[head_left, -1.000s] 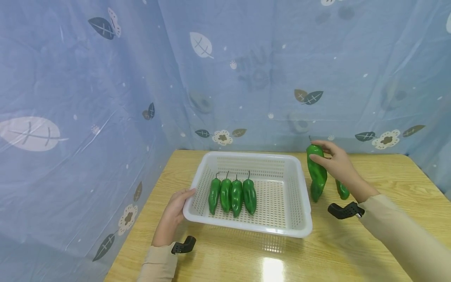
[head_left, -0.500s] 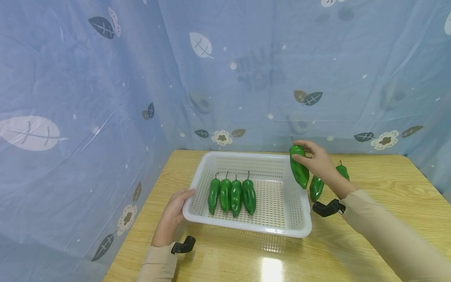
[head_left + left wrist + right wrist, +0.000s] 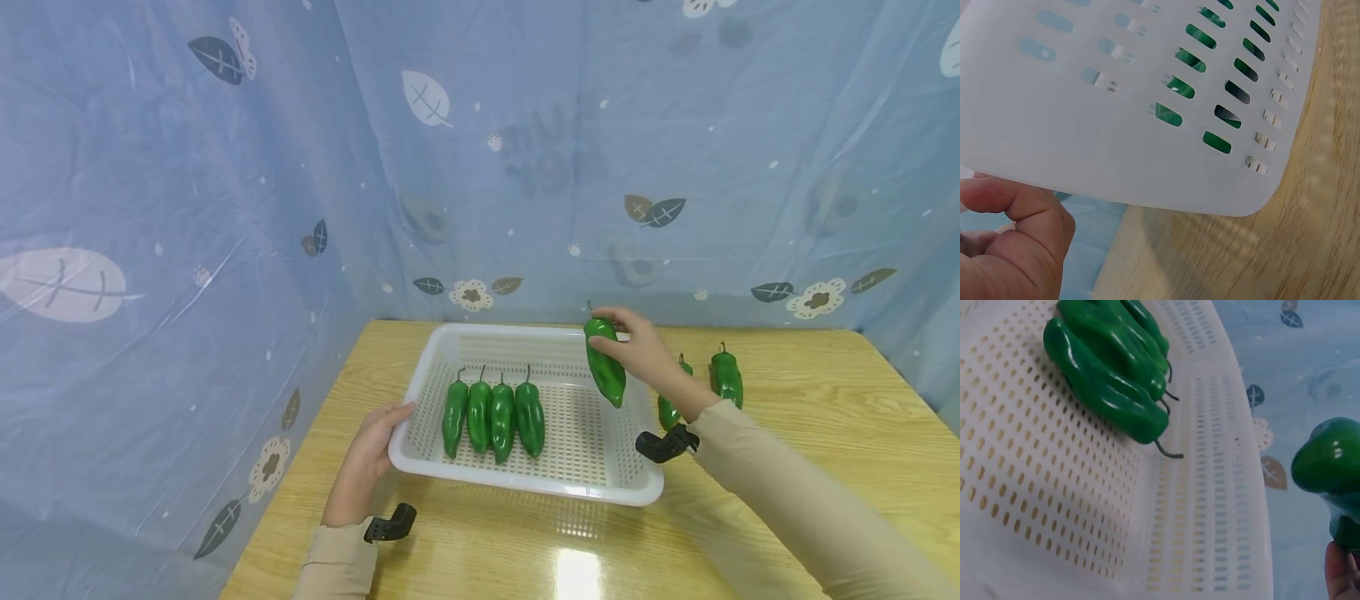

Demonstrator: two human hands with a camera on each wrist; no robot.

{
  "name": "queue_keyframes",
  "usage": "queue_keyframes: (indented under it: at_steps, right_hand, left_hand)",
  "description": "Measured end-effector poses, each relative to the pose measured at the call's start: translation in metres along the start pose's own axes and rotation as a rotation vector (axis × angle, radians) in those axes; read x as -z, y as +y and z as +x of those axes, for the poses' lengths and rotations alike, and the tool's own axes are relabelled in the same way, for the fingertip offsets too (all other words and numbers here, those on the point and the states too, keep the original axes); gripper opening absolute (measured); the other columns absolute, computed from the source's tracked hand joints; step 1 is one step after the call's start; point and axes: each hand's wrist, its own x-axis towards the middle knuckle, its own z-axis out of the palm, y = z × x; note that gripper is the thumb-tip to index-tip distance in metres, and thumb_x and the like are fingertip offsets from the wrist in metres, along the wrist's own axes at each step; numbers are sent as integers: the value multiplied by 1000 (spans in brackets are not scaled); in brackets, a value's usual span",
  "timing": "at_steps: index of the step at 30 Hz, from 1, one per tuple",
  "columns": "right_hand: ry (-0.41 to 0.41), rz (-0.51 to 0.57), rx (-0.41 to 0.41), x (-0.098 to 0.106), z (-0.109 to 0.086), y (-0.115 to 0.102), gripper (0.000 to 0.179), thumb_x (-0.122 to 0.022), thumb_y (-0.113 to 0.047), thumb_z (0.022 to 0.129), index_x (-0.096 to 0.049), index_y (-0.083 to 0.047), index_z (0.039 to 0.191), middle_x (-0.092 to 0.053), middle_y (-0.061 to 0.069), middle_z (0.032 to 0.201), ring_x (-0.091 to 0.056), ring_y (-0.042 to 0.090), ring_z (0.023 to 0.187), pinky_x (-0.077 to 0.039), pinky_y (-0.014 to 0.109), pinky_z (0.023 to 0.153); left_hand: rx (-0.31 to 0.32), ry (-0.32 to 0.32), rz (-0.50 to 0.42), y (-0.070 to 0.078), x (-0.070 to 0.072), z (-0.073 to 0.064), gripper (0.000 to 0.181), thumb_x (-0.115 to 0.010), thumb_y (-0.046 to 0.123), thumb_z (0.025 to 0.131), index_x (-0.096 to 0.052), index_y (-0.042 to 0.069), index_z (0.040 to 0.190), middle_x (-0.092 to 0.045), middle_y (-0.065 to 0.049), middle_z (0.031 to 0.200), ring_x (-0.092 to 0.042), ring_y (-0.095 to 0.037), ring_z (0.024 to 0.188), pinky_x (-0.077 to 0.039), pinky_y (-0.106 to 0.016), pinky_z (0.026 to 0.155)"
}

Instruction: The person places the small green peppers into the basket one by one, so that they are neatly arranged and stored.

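Note:
My right hand [image 3: 637, 348] holds a green pepper [image 3: 606, 372] between thumb and fingers, stem up and tip down, over the right part of a white plastic basket [image 3: 517, 481]. In the right wrist view that pepper [image 3: 1332, 456] shows at the right edge, with a fingertip [image 3: 1340, 575] below it. Several more green peppers [image 3: 492, 417] lie side by side in the basket's left half, stems toward the back. My left hand [image 3: 373, 433] grips the basket's left rim, thumb on top. The left wrist view shows curled fingers [image 3: 1022, 231] at the basket wall [image 3: 1085, 137].
Two green peppers lie on the wooden table [image 3: 810, 417] right of the basket: one [image 3: 670, 410] partly behind my right forearm, another [image 3: 726, 379] farther right. A blue patterned sheet [image 3: 517, 192] hangs along the back and left sides of the table.
My right hand has lifted the pepper from the table and carried it left over the basket. The peppers on the right have come into fuller view. The left hand stays on the rim.

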Motion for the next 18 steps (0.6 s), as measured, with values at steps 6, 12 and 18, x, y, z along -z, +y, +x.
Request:
queue_keyframes:
  at_steps: [6,12,18]
  right_hand:
    - [-6,23,-12,-11,5,-6,53,-59,-29,94,-43,-7,139,-41,22,142,-39,44,129,-42,58,95]
    - [-12,30,-32,-23,10,-4,52,-59,-29,94,-44,-8,139,-39,20,145,-39,42,129,-44,56,95]
    - [-3,47,-66,-37,12,-5,50,-59,-25,94,-44,-8,138,-43,20,140,-42,41,126,-48,53,91]
  left_hand:
    - [8,10,-10,1,-1,0,43,-44,22,99,-45,-4,134,-51,-25,134,-52,-38,122,-49,-46,95]
    - [0,4,-10,0,0,0,43,-44,22,99,-45,-4,133,-51,-25,134,-53,-37,122,-48,-46,95]
    - [2,-11,-28,0,1,1,43,-43,21,100,-44,-5,134,-50,-25,135,-52,-37,123,-48,-46,96]
